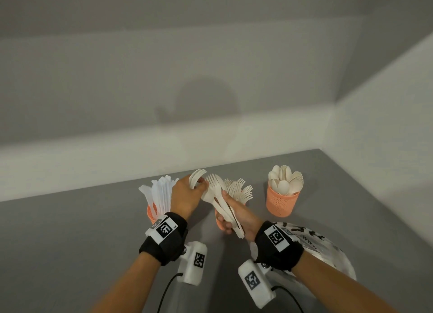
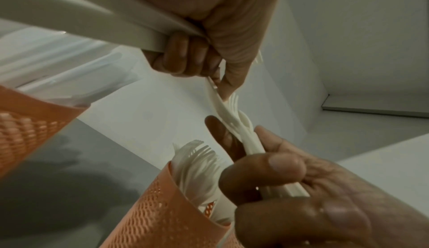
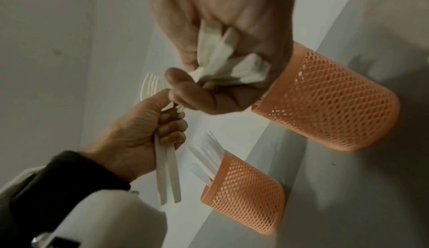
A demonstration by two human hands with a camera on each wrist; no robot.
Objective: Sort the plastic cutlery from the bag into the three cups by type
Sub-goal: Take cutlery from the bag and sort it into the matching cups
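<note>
My left hand (image 1: 187, 195) grips a few cream forks (image 1: 197, 177), tines up, and its thumb and forefinger pinch one more fork (image 2: 224, 103) from the bundle. My right hand (image 1: 235, 215) grips that bundle of cream forks (image 1: 216, 193) by the handles (image 3: 232, 66), just above the middle orange mesh cup (image 1: 220, 222), which holds several forks (image 1: 243, 191). The left cup (image 1: 151, 213) holds clear knives (image 1: 160, 191). The right cup (image 1: 282, 203) holds spoons (image 1: 284, 180). In the right wrist view, the left hand (image 3: 139, 138) holds fork handles (image 3: 167, 169) beside the knife cup (image 3: 243, 197).
The crumpled clear printed bag (image 1: 318, 249) lies on the grey table (image 1: 70, 230) under my right forearm. White walls close the table at the back and right. Bare table surface lies left of the knife cup.
</note>
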